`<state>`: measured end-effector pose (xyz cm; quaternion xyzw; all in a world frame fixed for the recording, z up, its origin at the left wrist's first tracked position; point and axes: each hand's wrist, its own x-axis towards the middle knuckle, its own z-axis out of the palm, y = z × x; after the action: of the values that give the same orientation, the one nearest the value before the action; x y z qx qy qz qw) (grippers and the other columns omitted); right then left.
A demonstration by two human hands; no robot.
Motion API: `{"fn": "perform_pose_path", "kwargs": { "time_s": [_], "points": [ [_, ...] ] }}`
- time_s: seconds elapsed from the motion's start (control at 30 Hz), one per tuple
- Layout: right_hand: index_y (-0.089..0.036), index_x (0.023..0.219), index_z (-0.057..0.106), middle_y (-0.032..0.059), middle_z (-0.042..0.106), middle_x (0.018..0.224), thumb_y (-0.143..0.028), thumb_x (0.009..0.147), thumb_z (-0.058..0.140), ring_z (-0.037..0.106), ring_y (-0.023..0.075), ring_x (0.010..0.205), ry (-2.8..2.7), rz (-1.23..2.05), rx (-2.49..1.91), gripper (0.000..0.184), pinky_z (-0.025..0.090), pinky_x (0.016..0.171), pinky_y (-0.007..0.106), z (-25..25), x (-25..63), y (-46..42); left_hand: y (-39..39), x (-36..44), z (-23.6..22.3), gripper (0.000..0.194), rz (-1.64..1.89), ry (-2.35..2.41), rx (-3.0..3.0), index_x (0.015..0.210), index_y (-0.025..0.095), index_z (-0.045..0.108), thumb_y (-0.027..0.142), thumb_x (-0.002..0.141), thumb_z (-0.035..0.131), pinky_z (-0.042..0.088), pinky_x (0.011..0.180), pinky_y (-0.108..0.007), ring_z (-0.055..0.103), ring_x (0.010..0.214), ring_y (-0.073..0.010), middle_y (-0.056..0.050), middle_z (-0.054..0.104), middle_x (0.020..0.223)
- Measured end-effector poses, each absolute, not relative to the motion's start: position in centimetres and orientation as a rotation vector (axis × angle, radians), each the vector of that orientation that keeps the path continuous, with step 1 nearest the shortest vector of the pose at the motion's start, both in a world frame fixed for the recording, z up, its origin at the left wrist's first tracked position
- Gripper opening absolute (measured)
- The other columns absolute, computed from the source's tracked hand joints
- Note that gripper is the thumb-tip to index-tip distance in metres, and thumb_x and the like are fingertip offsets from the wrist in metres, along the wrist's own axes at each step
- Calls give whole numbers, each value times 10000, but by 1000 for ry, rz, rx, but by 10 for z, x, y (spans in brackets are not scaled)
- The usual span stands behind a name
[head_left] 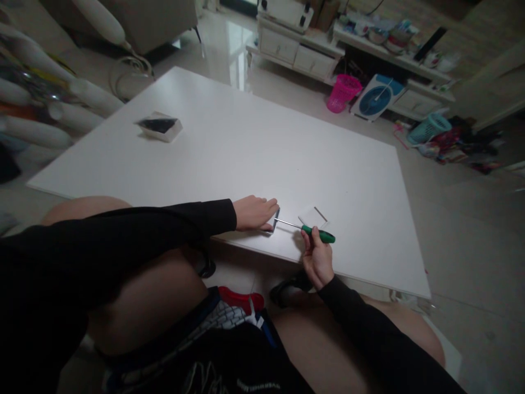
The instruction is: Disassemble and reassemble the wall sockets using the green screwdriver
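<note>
Holding a small rectangular object with a dark, shiny rim (pixel 269 231) against a broad white tabletop (pixel 254 148) with the left hand (pixel 254 213), fingers over its far side and thumb near its lower edge, palm-side grip partly hidden. Gripping a green-handled screwdriver with a thin metal shaft (pixel 322 235) in the right hand (pixel 320 262), apart from the left, with the shaft reaching across to the object's right rim. Too small to tell at the tip: touching the rim or just over it.

Apparently under way rather than finished, judging by the tool at the rim. Impossible to tell anything already loosened or fixed, or the amount left. Lying just beyond the screwdriver handle: a flat white piece with a dark strip along one side (pixel 314 216), with no visible sign of belonging to the object or not. Set well apart, toward the far left: an open white box with something dark inside (pixel 174 131).

Working very close to the table's near edge, with little support on that side and bare thighs (pixel 151 295) just below. Offering wide room ahead and to the right, but tighter around the handle because of the flat piece.
</note>
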<state>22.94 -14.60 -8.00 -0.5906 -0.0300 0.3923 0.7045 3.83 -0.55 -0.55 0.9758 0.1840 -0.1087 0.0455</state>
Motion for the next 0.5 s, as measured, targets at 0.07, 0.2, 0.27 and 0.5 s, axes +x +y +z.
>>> {"fn": "perform_pose_path", "kwargs": {
  "time_s": [0.07, 0.2, 0.27, 0.5],
  "points": [
    [-153, 818, 711, 5, 790, 835, -385, 686, 978, 786, 120, 731, -72, 914, -1308, 377, 689, 746, 204, -81, 225, -147, -8, 40, -6, 512, -316, 533, 2974, 1293, 105, 555, 562, 1066, 518, 496, 656, -366, 725, 947, -287, -168, 654, 1275],
    [-161, 830, 722, -3, 792, 800, -403, 659, 989, 775, 113, 678, -88, 930, -1282, 399, 683, 706, 188, -77, 222, -144, -14, 40, -16, 550, -226, 496, 2969, 1335, 99, 540, 568, 1047, 551, 496, 613, -384, 738, 858, -281, -173, 648, 1285],
    [-162, 828, 716, -6, 789, 764, -418, 641, 996, 763, 111, 632, -106, 909, -1288, 423, 675, 665, 181, -74, 223, -142, -16, 39, -24, 563, -173, 517, 2965, 1371, 85, 519, 552, 1057, 532, 507, 616, -389, 740, 897, -292, -184, 641, 1301],
    [-155, 857, 700, -5, 780, 719, -463, 591, 1002, 751, 114, 573, -168, 838, -1305, 507, 571, 472, 128, -58, 234, -128, -9, 39, -39, 594, -55, 758, 2887, 1472, 63, 441, 519, 1092, 447, 558, 804, -387, 646, 1205, -328, -219, 610, 1390]
  ]
}}
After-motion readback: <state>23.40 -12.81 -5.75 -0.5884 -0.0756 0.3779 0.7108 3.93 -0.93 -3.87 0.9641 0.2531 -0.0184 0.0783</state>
